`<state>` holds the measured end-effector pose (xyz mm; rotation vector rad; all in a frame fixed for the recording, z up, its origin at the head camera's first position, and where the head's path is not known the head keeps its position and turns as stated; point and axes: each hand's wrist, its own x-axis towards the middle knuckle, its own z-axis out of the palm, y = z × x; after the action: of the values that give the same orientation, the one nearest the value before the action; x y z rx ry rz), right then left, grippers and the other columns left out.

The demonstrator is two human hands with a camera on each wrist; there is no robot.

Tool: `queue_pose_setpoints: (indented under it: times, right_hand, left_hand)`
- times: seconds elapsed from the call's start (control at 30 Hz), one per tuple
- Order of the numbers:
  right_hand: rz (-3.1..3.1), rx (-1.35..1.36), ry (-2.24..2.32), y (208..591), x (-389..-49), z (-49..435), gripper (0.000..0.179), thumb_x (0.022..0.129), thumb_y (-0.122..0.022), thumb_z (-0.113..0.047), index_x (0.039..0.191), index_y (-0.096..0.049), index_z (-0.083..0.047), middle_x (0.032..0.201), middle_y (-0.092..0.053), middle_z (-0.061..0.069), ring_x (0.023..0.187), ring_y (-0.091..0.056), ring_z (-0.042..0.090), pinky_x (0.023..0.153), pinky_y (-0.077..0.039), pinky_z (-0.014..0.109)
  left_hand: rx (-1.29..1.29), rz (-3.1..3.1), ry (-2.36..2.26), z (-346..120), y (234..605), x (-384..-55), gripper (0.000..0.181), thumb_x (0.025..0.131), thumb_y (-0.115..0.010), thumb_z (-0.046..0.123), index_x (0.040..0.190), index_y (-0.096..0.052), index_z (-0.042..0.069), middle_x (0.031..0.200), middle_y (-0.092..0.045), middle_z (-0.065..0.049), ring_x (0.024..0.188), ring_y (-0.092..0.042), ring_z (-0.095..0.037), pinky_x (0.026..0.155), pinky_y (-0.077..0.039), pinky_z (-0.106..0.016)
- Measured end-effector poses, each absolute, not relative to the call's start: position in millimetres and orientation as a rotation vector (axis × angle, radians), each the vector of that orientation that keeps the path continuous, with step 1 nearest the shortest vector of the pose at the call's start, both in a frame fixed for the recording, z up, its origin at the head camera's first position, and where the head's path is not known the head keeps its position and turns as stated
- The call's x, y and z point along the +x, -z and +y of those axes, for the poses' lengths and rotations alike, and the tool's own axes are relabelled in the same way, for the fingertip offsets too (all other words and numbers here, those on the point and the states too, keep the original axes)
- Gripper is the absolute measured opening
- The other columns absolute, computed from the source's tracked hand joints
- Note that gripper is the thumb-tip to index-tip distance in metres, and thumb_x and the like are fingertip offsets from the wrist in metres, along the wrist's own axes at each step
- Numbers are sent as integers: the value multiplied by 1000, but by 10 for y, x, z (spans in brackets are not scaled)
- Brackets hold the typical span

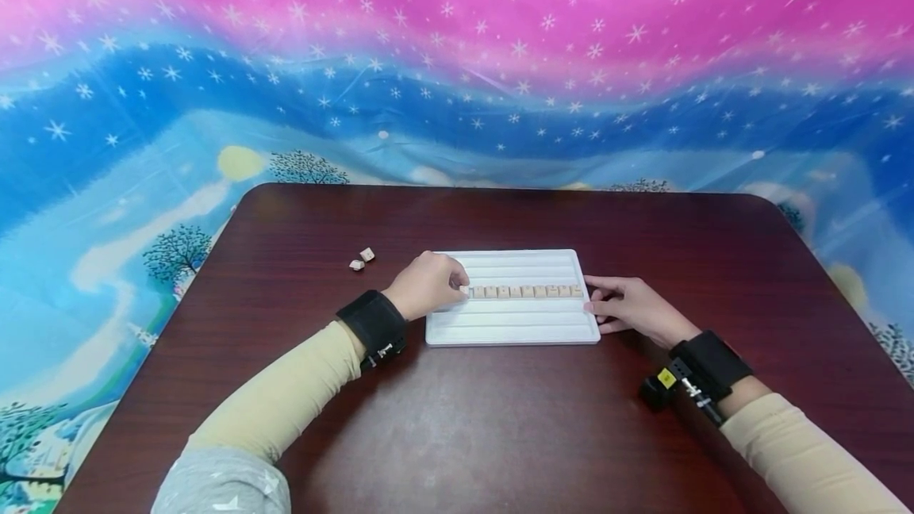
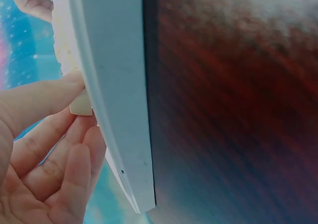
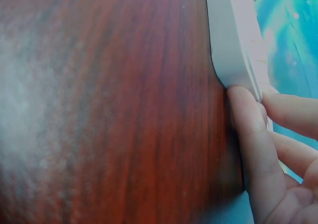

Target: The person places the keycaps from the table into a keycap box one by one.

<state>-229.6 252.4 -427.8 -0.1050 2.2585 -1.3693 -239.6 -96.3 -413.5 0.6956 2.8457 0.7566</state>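
Note:
A white ridged rack lies on the dark wooden table, with a row of small pale letter-like tiles across its middle. At the left end of that row my left hand pinches one tile between thumb and fingers. The marks on the tiles are too small to read. My right hand holds the rack's right edge, one digit over the rim and another against the side wall, as the right wrist view shows. Two loose tiles lie on the table to the left of the rack.
The brown table has rounded far corners. Behind it hangs a pink and blue cloth with snowflakes and trees. A black wrist strap with a camera sits low over the table at the right.

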Motion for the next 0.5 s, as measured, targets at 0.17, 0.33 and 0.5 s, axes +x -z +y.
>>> queue_pose_setpoints:
  times: [0.17,0.33,0.5]
  right_hand:
    - [2257,-108,1366,4276,-2295,2526,67,101,-65,-4,157,-30,6,117,-54,23,91,-69,21,77,-60,36]
    - [2256,-109,1370,4270,-2294,2525,67,101,-64,-4,157,-30,7,116,-54,23,92,-70,22,77,-60,36]
    - [2255,-113,1370,4270,-2297,2526,67,101,-65,-5,157,-29,6,116,-54,23,92,-70,22,77,-60,37]
  left_hand:
    - [681,2840,-755,-960,4127,-2385,16,87,-82,10,103,-81,8,95,-75,-2,86,-67,-14,82,-55,-34]
    - [677,2831,-771,-951,4120,-2369,17,87,-82,11,104,-81,9,96,-75,-1,87,-67,-15,81,-55,-34]
    - [656,2825,-772,-935,4120,-2368,18,88,-82,12,106,-81,9,96,-75,-1,87,-67,-15,81,-55,-34]
